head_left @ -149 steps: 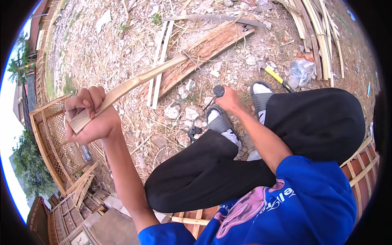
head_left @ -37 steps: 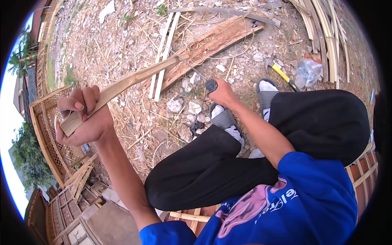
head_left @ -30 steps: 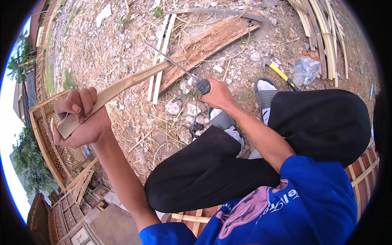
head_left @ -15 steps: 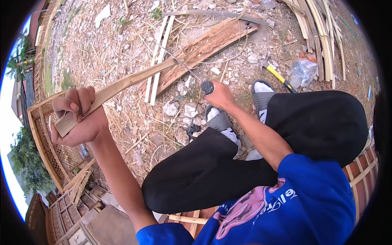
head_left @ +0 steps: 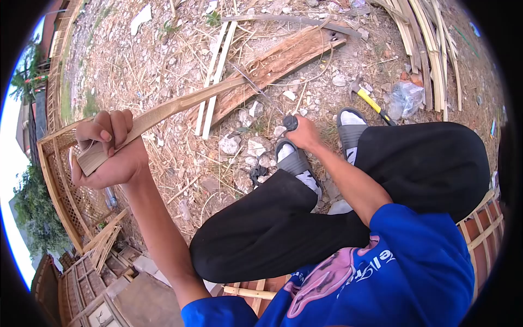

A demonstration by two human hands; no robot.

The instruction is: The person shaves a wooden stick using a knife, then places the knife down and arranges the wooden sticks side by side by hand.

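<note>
My left hand [head_left: 109, 144] is closed round the near end of a long wooden strip [head_left: 180, 103], which runs away from me to the right. The strip's far end lies over a rough wooden plank [head_left: 289, 57] on the ground. In my right hand [head_left: 305, 133] is the dark handle [head_left: 290, 122] of a knife with a long narrow blade [head_left: 253, 86]. Slightly blurred, the blade crosses the strip close to its far end; I cannot tell whether it cuts in. My right fist sits just above my sandalled foot.
A hammer [head_left: 370, 101] with a yellow and black handle lies beside a clear plastic bag [head_left: 406, 98]. Long wood strips [head_left: 430, 49] are piled at upper right. Two pale slats [head_left: 216, 82] lie under the held strip. Stones and straw cover the ground; a lattice panel [head_left: 60, 196] stands at left.
My right hand has moved a little right and toward me with the knife, so the handle sits lower. My left hand and the strip have shifted only slightly.
</note>
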